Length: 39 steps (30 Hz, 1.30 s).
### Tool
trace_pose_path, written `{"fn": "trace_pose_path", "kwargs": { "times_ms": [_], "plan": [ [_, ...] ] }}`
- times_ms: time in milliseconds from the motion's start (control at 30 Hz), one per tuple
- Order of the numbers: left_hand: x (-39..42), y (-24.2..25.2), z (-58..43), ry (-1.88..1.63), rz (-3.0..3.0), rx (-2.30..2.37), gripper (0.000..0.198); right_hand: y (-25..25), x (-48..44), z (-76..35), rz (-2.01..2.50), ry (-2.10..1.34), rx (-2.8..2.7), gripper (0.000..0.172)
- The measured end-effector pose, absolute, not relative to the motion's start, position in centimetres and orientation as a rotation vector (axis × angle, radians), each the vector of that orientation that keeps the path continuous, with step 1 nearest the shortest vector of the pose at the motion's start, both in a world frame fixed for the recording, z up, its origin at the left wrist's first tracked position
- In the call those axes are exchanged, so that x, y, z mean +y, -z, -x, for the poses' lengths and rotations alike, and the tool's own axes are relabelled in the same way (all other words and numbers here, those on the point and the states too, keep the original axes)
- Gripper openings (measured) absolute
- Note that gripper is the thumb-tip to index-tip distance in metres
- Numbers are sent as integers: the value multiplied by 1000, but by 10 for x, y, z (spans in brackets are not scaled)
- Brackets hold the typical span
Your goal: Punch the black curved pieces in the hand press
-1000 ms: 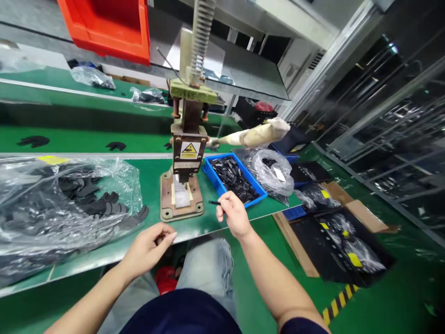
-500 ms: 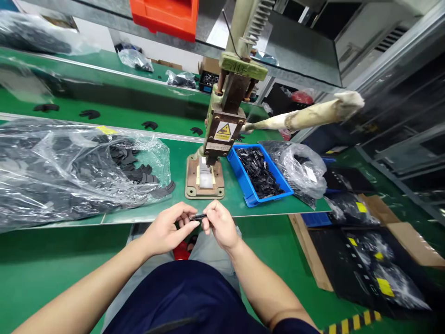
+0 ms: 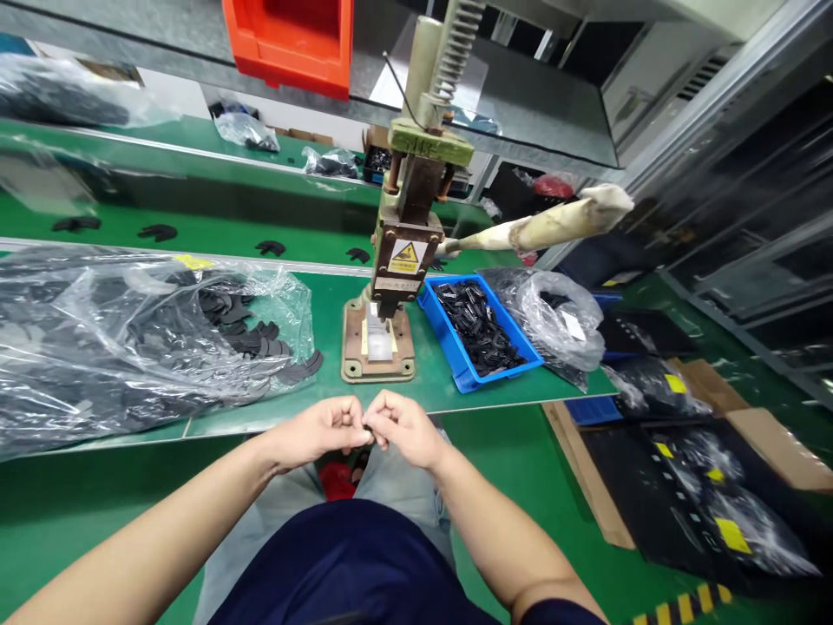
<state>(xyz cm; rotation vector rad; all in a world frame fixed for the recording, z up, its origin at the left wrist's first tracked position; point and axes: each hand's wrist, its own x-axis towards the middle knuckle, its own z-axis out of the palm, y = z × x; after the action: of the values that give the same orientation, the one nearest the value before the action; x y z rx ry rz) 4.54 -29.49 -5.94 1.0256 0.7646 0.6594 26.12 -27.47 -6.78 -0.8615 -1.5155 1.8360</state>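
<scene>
My left hand (image 3: 329, 428) and my right hand (image 3: 403, 425) meet fingertip to fingertip just in front of the table edge, above my lap. Both are closed in a pinch on a small black part (image 3: 368, 428), mostly hidden by the fingers. Beyond them stands a hand press (image 3: 409, 252) on a brown base (image 3: 353, 351), with a metal fixture plate (image 3: 379, 345) under its ram. Right of the press a blue bin (image 3: 465, 382) holds many small black parts. An open plastic bag (image 3: 130, 347) with dark curved pieces lies on the left.
The press lever (image 3: 553, 227) sticks out to the right over the bin. A clear bag (image 3: 560, 317) lies beyond the bin. Several dark curved pieces lie along the green strip behind. An orange bin (image 3: 292, 43) sits on the upper shelf. Open cartons (image 3: 768, 443) stand at the right.
My hands have come closer together, and the black part between them now shows much less. The camera view has shifted slightly.
</scene>
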Motion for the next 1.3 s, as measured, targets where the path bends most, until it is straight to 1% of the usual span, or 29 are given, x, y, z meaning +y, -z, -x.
{"fn": "trace_pose_path", "kwargs": {
  "times_ms": [100, 167, 233, 333, 400, 467, 500, 533, 567, 600, 633, 667, 767, 900, 1000, 1167, 1300],
  "plan": [
    [-287, 63, -47, -710, -1069, 756, 40, 56, -260, -272, 879, -1694, -1663, 35],
    [-275, 67, -46, -809, -1132, 833, 44, 38, -242, -285, 924, -1459, -1715, 33],
    [-256, 71, -42, -960, -1207, 940, 42, 12, -217, -302, 934, -1149, -1665, 32],
    [-220, 76, -35, -1133, -1317, 1114, 33, -44, -178, -325, 794, -638, -1510, 38],
    [-195, 77, -31, -1135, -1448, 1268, 27, -84, -158, -333, 642, -425, -1514, 49],
    [-175, 77, -30, -1088, -1635, 1409, 23, -117, -145, -332, 502, -384, -1626, 62],
    [-167, 77, -31, -1062, -1740, 1455, 21, -129, -140, -329, 463, -400, -1686, 61],
    [-159, 77, -32, -1033, -1844, 1477, 21, -137, -137, -325, 441, -420, -1730, 55],
    [-153, 78, -34, -1003, -1945, 1482, 21, -142, -134, -320, 432, -433, -1749, 46],
    [-148, 79, -36, -973, -2040, 1475, 22, -143, -132, -314, 429, -433, -1743, 36],
    [-144, 80, -38, -948, -2126, 1465, 22, -143, -131, -309, 426, -421, -1717, 30],
    [-140, 82, -40, -928, -2201, 1450, 23, -140, -131, -305, 423, -407, -1678, 29],
    [-132, 86, -45, -903, -2350, 1403, 26, -130, -136, -295, 440, -363, -1573, 29],
    [-128, 88, -46, -902, -2379, 1373, 28, -111, -160, -293, 454, -337, -1515, 28],
    [-129, 89, -46, -922, -2348, 1357, 28, -84, -179, -297, 474, -291, -1548, 23],
    [-134, 86, -47, -902, -2283, 1383, 26, -23, -194, -304, 473, -200, -1572, 17],
    [-138, 76, -35, -819, -2260, 1400, 28, -2, -194, -305, 508, -171, -1555, 13]
  ]
}}
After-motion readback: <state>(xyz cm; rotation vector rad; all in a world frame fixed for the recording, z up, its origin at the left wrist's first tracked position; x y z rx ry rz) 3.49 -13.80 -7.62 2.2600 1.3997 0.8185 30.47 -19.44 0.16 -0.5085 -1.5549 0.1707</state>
